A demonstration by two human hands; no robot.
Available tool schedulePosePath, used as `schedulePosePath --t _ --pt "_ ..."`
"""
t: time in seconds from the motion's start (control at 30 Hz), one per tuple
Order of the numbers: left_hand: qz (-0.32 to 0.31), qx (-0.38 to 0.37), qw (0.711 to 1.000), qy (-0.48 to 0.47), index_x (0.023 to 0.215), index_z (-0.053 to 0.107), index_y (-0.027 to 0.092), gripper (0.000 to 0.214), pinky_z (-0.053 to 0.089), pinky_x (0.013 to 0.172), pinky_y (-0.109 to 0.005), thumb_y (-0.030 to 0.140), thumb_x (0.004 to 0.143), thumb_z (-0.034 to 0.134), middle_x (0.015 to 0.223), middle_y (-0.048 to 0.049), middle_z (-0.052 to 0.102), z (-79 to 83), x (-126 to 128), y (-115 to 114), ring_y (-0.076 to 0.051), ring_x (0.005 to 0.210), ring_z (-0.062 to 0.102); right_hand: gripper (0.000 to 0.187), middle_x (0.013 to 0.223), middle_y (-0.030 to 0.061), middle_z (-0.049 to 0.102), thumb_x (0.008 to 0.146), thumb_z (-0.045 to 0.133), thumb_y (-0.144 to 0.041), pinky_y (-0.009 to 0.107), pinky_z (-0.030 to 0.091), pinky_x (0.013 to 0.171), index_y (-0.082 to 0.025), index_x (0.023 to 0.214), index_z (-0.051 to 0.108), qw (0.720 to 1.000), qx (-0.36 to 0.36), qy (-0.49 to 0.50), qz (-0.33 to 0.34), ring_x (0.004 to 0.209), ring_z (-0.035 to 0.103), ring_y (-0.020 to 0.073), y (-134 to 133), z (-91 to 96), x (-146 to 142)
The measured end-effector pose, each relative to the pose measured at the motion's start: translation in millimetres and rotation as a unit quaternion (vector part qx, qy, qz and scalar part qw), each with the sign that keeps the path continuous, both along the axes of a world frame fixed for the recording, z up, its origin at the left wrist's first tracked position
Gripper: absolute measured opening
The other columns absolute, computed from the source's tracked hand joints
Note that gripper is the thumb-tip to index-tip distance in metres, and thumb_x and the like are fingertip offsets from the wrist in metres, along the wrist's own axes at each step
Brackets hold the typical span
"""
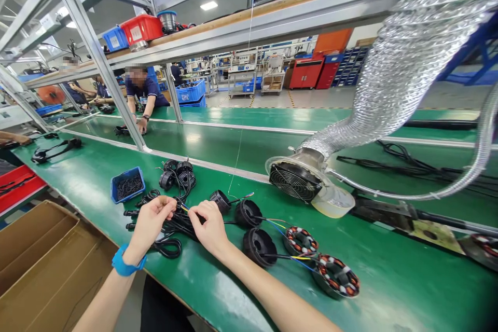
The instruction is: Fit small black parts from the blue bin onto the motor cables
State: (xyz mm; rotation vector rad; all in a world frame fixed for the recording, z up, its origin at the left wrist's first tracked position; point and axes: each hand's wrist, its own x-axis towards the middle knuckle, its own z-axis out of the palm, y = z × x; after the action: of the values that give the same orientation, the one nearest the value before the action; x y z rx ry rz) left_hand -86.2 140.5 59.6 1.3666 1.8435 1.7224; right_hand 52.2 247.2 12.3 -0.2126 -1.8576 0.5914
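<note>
My left hand [157, 215], with a blue band on its wrist, is closed in a pinch at the tips of thin coloured wires [184, 208]. Facing it, my right hand [210, 224] is closed on the same wires, close to where they leave a black cable, mostly hidden by the fingers. Beneath both hands lies a bundle of black cables [171, 246]. Right of my right hand stand black round housings [260, 247] with cables through them. Wires run from two of these to stator rings with copper windings [337, 276].
A blue bin of small black parts [127, 187] and several black round parts [179, 172] stand beyond my hands. A fan with a silver duct [296, 181] is at the right. Cardboard boxes [42, 264] sit below the green bench's [237, 290] left edge. A co-worker [146, 91] leans over farther back.
</note>
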Motion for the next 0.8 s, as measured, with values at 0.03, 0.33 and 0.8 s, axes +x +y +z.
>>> schedulePosePath --t 0.03,0.33,0.8 --pt "-0.004 -0.004 1.000 0.008 0.096 0.060 0.006 0.060 0.047 0.068 -0.021 0.060 0.072 0.069 0.085 -0.0074 0.059 0.2 0.5 0.0 -0.009 0.071 0.053 0.024 0.068 -0.0002 0.053 0.093 0.052 -0.026 0.029 0.031 0.078 -0.015 0.073 0.062 1.000 0.002 -0.001 0.000 0.072 0.045 0.0108 -0.1 0.1 0.1" --pt "-0.012 -0.040 0.999 0.034 0.097 0.061 0.005 0.060 0.046 0.068 -0.022 0.060 0.075 0.066 0.088 -0.0076 0.060 -3.6 2.1 2.0 -0.010 0.071 0.053 0.022 0.067 -0.0017 0.053 0.092 0.054 -0.024 0.029 0.031 0.077 -0.015 0.073 0.061 0.999 0.013 0.035 -0.005 0.070 0.045 0.0102 1.3 -2.9 -3.0" --pt "0.028 0.094 0.989 -0.108 0.103 0.061 0.003 0.065 0.051 0.074 -0.023 0.050 0.063 0.080 0.097 -0.0095 0.063 -28.3 24.9 15.0 -0.010 0.076 0.057 0.021 0.070 -0.0018 0.055 0.094 0.054 -0.026 0.030 0.031 0.077 -0.016 0.076 0.063 0.999 0.003 0.050 -0.003 0.073 0.046 0.0105 2.5 -7.5 -4.9"
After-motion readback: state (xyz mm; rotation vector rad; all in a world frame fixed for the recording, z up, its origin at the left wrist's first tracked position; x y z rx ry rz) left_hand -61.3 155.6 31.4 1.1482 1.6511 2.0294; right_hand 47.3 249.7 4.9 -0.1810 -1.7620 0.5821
